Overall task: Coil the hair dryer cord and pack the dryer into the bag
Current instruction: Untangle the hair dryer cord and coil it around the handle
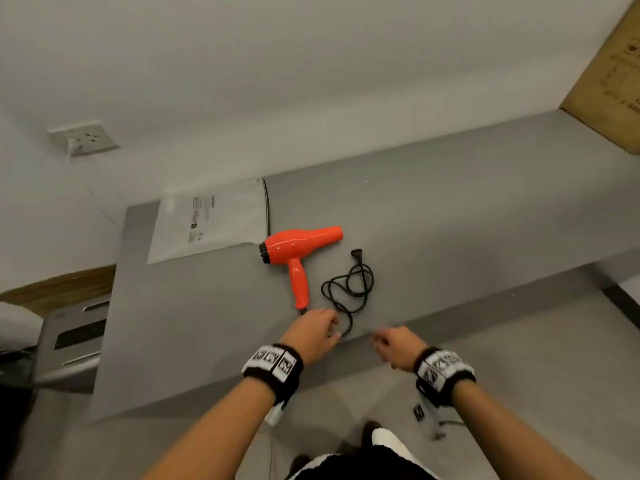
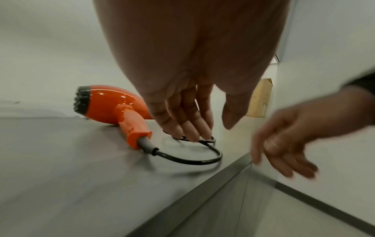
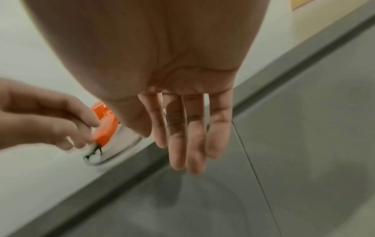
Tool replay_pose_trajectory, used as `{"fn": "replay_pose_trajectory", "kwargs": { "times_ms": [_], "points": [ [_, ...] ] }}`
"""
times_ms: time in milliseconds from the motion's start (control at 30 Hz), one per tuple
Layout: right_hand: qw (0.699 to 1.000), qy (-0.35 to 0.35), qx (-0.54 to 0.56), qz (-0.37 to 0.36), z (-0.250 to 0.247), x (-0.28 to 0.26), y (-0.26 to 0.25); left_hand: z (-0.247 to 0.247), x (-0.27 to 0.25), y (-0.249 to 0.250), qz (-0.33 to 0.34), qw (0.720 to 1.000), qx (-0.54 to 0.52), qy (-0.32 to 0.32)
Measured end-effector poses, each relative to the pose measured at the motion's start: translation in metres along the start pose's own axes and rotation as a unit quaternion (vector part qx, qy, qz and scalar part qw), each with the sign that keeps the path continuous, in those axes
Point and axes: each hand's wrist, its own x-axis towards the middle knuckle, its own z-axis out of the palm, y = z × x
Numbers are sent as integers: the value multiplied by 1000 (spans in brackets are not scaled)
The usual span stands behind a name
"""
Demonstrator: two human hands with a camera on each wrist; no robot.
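An orange hair dryer [image 1: 298, 251] lies on its side on the grey table [image 1: 450, 220], nozzle pointing right. Its black cord [image 1: 349, 285] sprawls in loose loops to the right of the handle, plug [image 1: 356, 254] at the far end. A flat clear plastic bag [image 1: 207, 223] lies behind the dryer to the left. My left hand [image 1: 329, 329] reaches down beside the handle's end; its straight fingertips [image 2: 192, 136] touch the cord [image 2: 192, 162], thumb apart. My right hand [image 1: 384, 344] hovers at the table's front edge, its fingers [image 3: 188, 144] loose and holding nothing.
A wall socket [image 1: 86, 138] sits on the wall at far left. A cardboard box [image 1: 609, 74] stands at the table's far right end. A grey machine [image 1: 72, 341] is below the table's left end. The table's front edge runs just under both hands.
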Motion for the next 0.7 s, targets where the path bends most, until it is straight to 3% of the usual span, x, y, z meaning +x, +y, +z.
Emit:
{"fn": "replay_pose_trajectory", "kwargs": {
  "times_ms": [133, 200, 333, 467, 600, 700],
  "points": [
    [997, 74, 21, -22, -38, 27, -22, 2, 15, 9, -12, 988, 139, -67],
    [997, 76, 14, -30, -45, 34, -28, 4, 17, 12, -10, 975, 200, -100],
    [997, 79, 6, -25, -54, 37, -28, -3, 18, 10, -9, 978, 169, -126],
    [991, 128, 3, -47, -62, 33, -24, -34, 8, 16, -16, 1000, -10, -2],
    [967, 235, 36, -94, -74, 35, -26, -77, -3, 24, -16, 969, -204, 138],
    [964, 242, 33, -108, -82, 45, -38, -105, -10, 27, -13, 945, -272, 181]
  ]
}}
